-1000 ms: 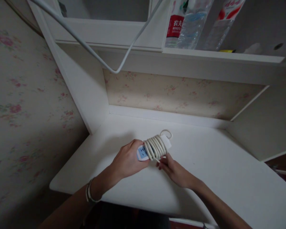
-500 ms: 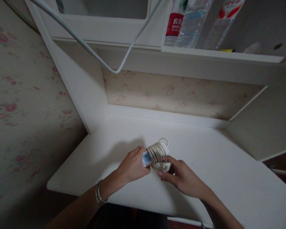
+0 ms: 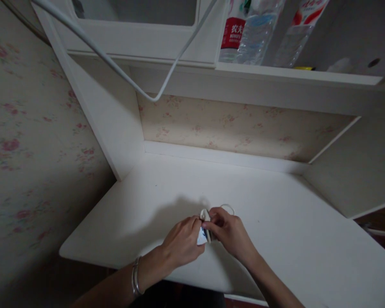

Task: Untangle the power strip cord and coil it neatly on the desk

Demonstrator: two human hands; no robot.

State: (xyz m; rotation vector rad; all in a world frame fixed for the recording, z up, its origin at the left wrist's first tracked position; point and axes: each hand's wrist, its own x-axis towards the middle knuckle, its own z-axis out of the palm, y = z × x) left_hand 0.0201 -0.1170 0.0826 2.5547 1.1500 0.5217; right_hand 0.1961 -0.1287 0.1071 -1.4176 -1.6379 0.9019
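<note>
Low over the front of the white desk, a small power strip (image 3: 202,236) with a white and blue face is gripped at its left end by my left hand (image 3: 183,243). Pale cord is wound around the strip, mostly covered by my fingers, and a thin cord loop (image 3: 227,208) sticks out beyond my right hand. My right hand (image 3: 230,233) has its thumb and fingers closed on the cord and a white plug (image 3: 205,214) at the strip's upper side. The two hands nearly touch.
White desktop (image 3: 269,205) spreads around my hands. Above, a shelf (image 3: 295,73) holds plastic bottles (image 3: 256,36). A thick grey-white cable (image 3: 122,73) hangs down in front of the cabinet. Side panels stand left and right, and a flowered wall (image 3: 25,149) is at left.
The strip has been turned and drawn slightly nearer, so less of its winding shows. My right hand has moved up and left, over the cord and plug.
</note>
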